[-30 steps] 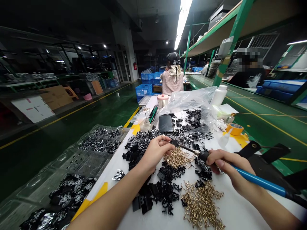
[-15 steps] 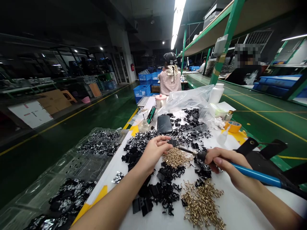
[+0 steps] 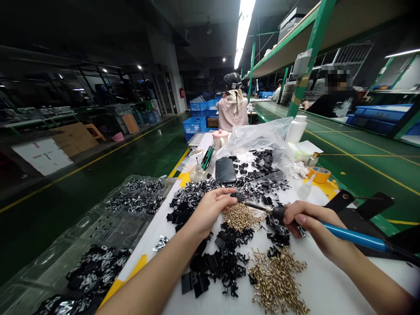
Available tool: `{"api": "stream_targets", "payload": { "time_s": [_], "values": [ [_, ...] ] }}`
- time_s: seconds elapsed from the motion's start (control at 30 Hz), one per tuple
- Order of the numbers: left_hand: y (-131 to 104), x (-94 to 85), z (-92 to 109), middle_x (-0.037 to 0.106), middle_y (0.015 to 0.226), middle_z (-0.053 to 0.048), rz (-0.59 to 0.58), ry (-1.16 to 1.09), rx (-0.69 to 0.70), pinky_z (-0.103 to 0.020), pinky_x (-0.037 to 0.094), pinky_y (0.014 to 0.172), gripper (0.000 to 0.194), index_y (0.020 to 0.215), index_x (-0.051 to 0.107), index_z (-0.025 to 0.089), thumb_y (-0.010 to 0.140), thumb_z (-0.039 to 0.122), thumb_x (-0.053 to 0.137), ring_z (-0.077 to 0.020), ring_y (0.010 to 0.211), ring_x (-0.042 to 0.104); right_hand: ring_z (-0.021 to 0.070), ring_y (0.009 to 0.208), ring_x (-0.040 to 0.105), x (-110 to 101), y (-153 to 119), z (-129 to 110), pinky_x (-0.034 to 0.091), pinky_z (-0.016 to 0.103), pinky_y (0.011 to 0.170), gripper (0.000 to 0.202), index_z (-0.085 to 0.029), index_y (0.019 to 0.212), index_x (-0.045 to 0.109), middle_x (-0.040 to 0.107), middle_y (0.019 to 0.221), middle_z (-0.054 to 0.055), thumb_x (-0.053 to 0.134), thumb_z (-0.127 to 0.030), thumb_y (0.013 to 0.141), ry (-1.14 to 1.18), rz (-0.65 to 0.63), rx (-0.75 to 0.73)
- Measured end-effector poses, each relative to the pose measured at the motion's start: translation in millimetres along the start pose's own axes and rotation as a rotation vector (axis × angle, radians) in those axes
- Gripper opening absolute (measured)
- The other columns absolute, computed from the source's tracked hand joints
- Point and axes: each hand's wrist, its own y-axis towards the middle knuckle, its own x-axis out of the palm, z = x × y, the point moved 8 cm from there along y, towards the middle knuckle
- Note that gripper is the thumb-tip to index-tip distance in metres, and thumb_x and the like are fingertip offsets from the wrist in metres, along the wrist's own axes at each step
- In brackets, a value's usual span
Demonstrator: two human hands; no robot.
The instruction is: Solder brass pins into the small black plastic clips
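My left hand pinches a small black plastic part between thumb and fingertips, above a heap of small brass hooks. My right hand is closed around a soldering iron with a blue handle. The iron's metal tip points left and meets the black part or lies right at it; actual contact is too small to make out. Loose black parts lie below my hands, beside a second heap of brass hooks nearer to me.
A dark phone-like slab lies beyond my left hand, with a lidded mug behind it. Orange tape and a white bottle stand at the right. A clear plastic tray adjoins the table's left side. A co-worker sits ahead.
The soldering iron and my right hand have shifted very slightly right. The black part in my left hand appears tilted differently. At the far right, a co-worker's hand has come into view.
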Motion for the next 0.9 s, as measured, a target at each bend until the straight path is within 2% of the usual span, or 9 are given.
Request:
{"api": "stream_targets", "payload": {
  "time_s": [0.3,0.47,0.53,0.6,0.67,0.7,0.77,0.83,0.9],
  "values": [
    [0,1.9,0,0.061,0.075,-0.003,-0.032,-0.026,-0.009,-0.025,0.037,0.066,0.026,0.097,0.066,0.019,0.072,0.024,0.064,-0.0116,0.068,0.051,0.0115,0.049,0.047,2,2,-5,0.037,0.026,0.047,0.021,-0.018,0.074,0.059,0.051,0.058,0.0,0.045,-0.029,0.086,0.028,-0.003,-0.011],
    [0,-0.2,2,0.062,0.077,-0.005,-0.012,-0.012,-0.031,-0.025,0.04,0.067,0.028,0.099,0.066,0.017,0.072,0.024,0.065,-0.0126,0.07,0.052,0.0115,0.049,0.046,-1,0,-6,0.035,0.026,0.047,0.022,-0.018,0.075,0.059,0.05,0.057,0.0,0.046,-0.031,0.086,0.039,-0.002,-0.023],
    [1,-2.6,3,0.063,0.081,-0.006,0.015,-0.01,-0.048,-0.025,0.041,0.07,0.028,0.099,0.065,0.016,0.072,0.022,0.064,-0.013,0.073,0.054,0.0121,0.05,0.047,-10,2,-8,0.037,0.027,0.048,0.021,-0.018,0.076,0.059,0.05,0.057,-0.001,0.046,-0.032,0.086,0.059,0.078,-0.057],
    [1,-4.7,3,0.063,0.081,-0.006,0.045,-0.008,-0.06,-0.025,0.041,0.07,0.028,0.099,0.065,0.015,0.072,0.021,0.064,-0.0135,0.075,0.055,0.0136,0.055,0.051,-27,3,-12,0.041,0.028,0.054,0.02,-0.019,0.081,0.059,0.053,0.06,0.0,0.048,-0.035,0.086,0.053,0.248,-0.119],
    [1,-4.9,2,0.063,0.082,-0.006,0.057,-0.016,-0.069,-0.025,0.043,0.069,0.028,0.099,0.064,0.016,0.071,0.02,0.065,-0.0142,0.077,0.056,0.0156,0.061,0.057,-39,6,-16,0.046,0.031,0.061,0.022,-0.02,0.094,0.058,0.059,0.067,0.002,0.046,-0.038,0.087,0.018,0.393,-0.139],
    [1,-4.1,2,0.063,0.083,-0.006,0.053,-0.027,-0.071,-0.025,0.044,0.07,0.028,0.099,0.064,0.016,0.071,0.021,0.065,-0.0148,0.079,0.057,0.0159,0.062,0.059,-40,8,-15,0.047,0.032,0.063,0.026,-0.02,0.101,0.056,0.061,0.068,0.003,0.044,-0.039,0.088,-0.011,0.412,-0.116],
    [0,-2.1,3,0.064,0.088,-0.007,0.037,-0.041,-0.062,-0.027,0.045,0.075,0.028,0.1,0.064,0.016,0.072,0.022,0.064,-0.0156,0.083,0.058,0.0151,0.057,0.06,-34,14,-10,0.047,0.03,0.06,0.029,-0.02,0.101,0.054,0.062,0.066,0.003,0.038,-0.041,0.091,-0.11,0.356,-0.022],
    [-1,-1.3,5,0.065,0.095,-0.008,0.029,-0.022,-0.036,-0.029,0.043,0.083,0.029,0.102,0.065,0.017,0.073,0.024,0.064,-0.0165,0.089,0.057,0.0137,0.055,0.057,-19,19,-3,0.045,0.028,0.057,0.028,-0.02,0.086,0.053,0.06,0.061,0.001,0.035,-0.04,0.092,-0.282,0.234,0.041],
    [-1,-2.9,9,0.065,0.104,-0.007,0.045,0.017,0.005,-0.03,0.037,0.092,0.029,0.102,0.065,0.019,0.074,0.026,0.064,-0.0176,0.099,0.055,0.0142,0.06,0.055,-2,20,-1,0.043,0.028,0.059,0.025,-0.02,0.075,0.048,0.059,0.065,0.002,0.038,-0.036,0.091,-0.536,0.129,-0.008]
  ]
}}
